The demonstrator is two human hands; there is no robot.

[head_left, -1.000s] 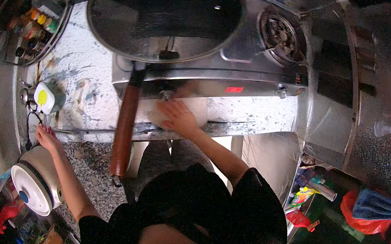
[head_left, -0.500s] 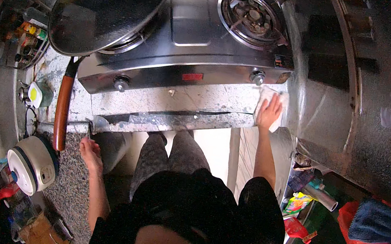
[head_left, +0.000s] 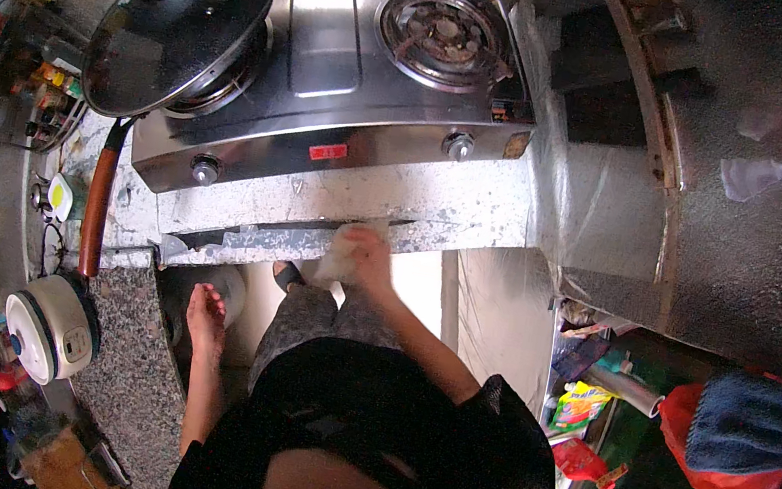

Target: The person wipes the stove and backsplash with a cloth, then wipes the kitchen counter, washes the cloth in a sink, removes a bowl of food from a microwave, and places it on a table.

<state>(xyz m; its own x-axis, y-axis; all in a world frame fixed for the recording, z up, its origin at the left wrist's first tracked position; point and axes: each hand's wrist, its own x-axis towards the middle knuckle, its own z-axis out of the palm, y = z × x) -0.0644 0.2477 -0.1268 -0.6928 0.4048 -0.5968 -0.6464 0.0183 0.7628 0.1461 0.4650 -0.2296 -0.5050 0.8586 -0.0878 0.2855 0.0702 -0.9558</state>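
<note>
cloth (head_left: 340,255) in right hand (head_left: 370,254), near counter edge (head_left: 285,240)

The left hand (head_left: 208,308) is hovering empty, its fingers (head_left: 202,295) loosely curling, while the left forearm (head_left: 202,397) is pointing ahead. The right forearm (head_left: 431,347) is slanting inward, its blurred right hand (head_left: 370,259) gripping.

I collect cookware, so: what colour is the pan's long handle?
The long handle is reddish brown, black at its far end, best seen in the head view.
</note>
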